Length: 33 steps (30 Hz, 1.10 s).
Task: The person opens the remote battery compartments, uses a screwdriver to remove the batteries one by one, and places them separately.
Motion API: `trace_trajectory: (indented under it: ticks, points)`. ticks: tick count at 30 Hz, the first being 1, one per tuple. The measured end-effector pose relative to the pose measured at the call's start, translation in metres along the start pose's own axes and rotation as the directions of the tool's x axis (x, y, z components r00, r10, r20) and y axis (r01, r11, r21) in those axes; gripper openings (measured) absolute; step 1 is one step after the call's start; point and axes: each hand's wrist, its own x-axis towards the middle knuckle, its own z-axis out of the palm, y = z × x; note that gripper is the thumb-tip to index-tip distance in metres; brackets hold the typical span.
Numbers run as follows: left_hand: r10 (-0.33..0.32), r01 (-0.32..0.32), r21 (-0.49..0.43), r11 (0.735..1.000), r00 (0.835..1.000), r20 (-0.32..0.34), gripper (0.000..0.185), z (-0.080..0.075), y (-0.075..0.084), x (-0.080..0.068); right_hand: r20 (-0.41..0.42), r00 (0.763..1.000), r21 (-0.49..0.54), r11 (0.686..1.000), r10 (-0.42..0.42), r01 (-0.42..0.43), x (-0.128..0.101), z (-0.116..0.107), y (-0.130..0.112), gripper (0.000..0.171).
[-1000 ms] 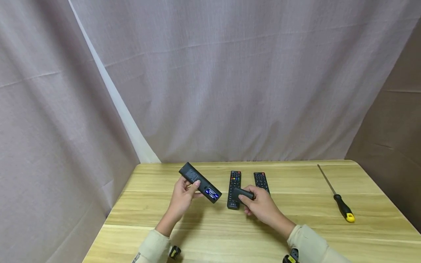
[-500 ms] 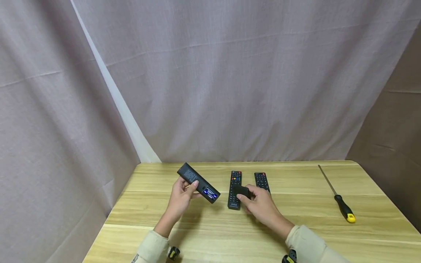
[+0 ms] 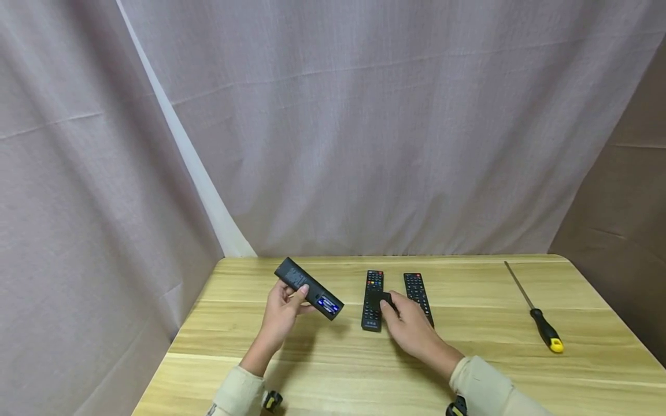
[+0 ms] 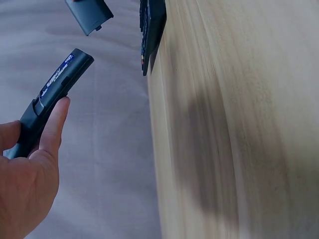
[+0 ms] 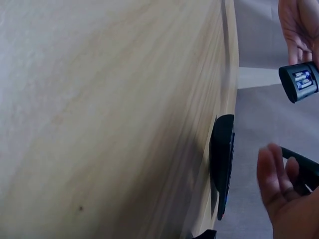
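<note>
My left hand [image 3: 285,309] grips a black remote [image 3: 304,286] by its middle and holds it face down above the table. Its battery bay [image 3: 328,304] is uncovered and shows blue batteries. In the left wrist view the fingers [image 4: 52,132] curl along this remote [image 4: 55,94]. My right hand [image 3: 403,320] pinches the loose black battery cover [image 3: 382,299] just over a second remote [image 3: 372,309] that lies on the table. The right wrist view shows the fingertips [image 5: 276,186] on the cover [image 5: 304,167], with the held remote's [image 5: 299,82] batteries beyond.
A third remote [image 3: 418,287] lies just right of the second one. A yellow-and-black-handled screwdriver [image 3: 536,315] rests at the right of the wooden table [image 3: 338,370]. Grey curtains hang behind and to the left.
My right hand has carried the battery cover a little away from me, over the middle remote. My left hand has shifted the open remote slightly left and back.
</note>
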Motion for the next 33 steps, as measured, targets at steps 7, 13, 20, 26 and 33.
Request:
trace_trajectory:
  ticks: [7,13,20,26,33]
  points:
    - [-0.017,0.016,-0.012,1.000,0.999,-0.040,0.022,-0.007,-0.003,-0.002,0.007,0.999,-0.187,0.981,-0.054,0.054,-0.003,0.008,-0.008,0.029]
    - [-0.031,0.030,-0.016,0.999,0.998,-0.053,0.024,-0.011,-0.005,-0.005,0.047,0.992,-0.274,0.954,-0.116,0.125,-0.002,0.019,-0.014,0.030]
    - [-0.014,0.011,-0.034,0.999,0.997,-0.081,0.027,-0.015,-0.002,-0.005,0.052,0.976,-0.301,0.929,-0.211,0.216,-0.001,0.034,-0.021,0.012]
    - [-0.017,0.012,-0.052,0.999,0.996,-0.092,0.030,-0.018,-0.004,-0.005,0.098,0.959,-0.360,0.889,-0.266,0.284,0.004,0.045,-0.025,0.018]
    - [-0.015,0.009,-0.085,0.996,0.997,-0.075,0.031,-0.016,-0.002,-0.004,0.146,0.942,-0.398,0.854,-0.301,0.335,0.014,0.055,-0.025,0.020]
